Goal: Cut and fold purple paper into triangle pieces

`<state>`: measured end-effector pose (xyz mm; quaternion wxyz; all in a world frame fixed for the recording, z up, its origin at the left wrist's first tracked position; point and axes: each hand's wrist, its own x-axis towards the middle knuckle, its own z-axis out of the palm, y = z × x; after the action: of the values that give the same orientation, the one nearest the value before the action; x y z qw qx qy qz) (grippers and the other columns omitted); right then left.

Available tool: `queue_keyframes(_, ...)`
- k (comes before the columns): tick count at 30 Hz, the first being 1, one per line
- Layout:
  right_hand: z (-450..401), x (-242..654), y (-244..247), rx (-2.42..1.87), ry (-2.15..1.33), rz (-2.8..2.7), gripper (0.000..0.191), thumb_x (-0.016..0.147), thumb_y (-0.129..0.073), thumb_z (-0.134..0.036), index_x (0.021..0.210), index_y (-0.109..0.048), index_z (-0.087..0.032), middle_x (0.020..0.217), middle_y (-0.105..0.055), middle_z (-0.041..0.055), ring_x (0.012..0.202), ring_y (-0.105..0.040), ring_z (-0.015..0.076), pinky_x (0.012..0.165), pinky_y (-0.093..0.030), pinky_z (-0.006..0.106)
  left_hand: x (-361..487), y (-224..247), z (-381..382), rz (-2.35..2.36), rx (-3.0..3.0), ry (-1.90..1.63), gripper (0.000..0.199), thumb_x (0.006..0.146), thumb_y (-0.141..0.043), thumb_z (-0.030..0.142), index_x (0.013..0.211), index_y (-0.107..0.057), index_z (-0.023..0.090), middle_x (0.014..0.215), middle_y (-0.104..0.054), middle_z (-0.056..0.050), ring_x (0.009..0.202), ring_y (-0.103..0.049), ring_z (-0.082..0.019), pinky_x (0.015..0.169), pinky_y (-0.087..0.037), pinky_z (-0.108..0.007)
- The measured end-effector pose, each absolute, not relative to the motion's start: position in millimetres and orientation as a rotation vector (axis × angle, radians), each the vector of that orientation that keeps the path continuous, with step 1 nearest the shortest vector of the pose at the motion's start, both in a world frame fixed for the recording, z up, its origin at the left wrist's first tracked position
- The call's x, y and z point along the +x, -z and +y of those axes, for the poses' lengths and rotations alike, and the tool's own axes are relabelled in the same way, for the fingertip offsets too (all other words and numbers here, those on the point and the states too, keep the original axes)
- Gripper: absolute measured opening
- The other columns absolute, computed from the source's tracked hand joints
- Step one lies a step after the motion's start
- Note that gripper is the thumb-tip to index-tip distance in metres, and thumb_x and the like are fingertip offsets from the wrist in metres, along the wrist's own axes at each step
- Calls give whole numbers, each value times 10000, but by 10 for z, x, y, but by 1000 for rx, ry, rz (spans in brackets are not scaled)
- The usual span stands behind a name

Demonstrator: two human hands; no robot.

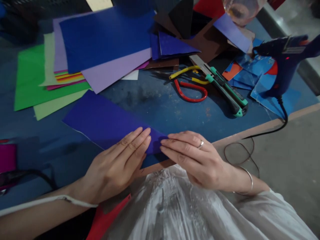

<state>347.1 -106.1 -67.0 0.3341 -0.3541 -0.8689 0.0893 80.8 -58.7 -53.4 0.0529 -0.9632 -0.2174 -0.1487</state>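
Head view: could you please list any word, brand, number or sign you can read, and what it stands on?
No text can be read.
Label on the glue gun: too small and blurred to read.
Utility knife, violet-blue sheet: no lettering visible.

**Blue tabletop [155, 106] busy along its far side**

Far left, a broad stack of blue, lilac and green sheets [107, 40]; nearer, a flat violet sheet [95, 116] lies by the tan edge [231, 136]. Centre, red and yellow tool handles [191, 97], a green-and-black box cutter [226, 90] just right, then glossy light-blue scraps [260, 91]!
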Motion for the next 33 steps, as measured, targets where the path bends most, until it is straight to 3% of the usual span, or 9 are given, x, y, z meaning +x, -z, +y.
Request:
queue_keyframes(3,-1015,3393,683,-894,-199,-2397,413,1036,-393,-54,1319,-687,4,1383,-723,178,1350,-636,256,1168,-526,442,796,552,-603,-659,-2913,422,411,1001,-589,72,1398,-585,-38,1426,-675,-244,1387,-624,-334,1121,-576,-423)
queue_keyframes(12,-969,3343,697,-906,-84,-2425,420,1011,-389,-38,1232,-745,-13,1330,-756,152,1242,-714,271,1089,-588,420,766,581,-616,-689,-2920,421,444,999,-579,60,1437,-576,-9,1500,-625,-217,1433,-585,-310,1163,-545,-416)
queue_keyframes(33,-962,3333,713,-914,-104,-2463,419,1020,-405,-45,1308,-705,6,1401,-713,160,1338,-663,303,1157,-549,453,759,585,-640,-728,-2917,423,466,1011,-555,87,1465,-561,-17,1517,-614,-211,1446,-572,-300,1217,-485,-405)
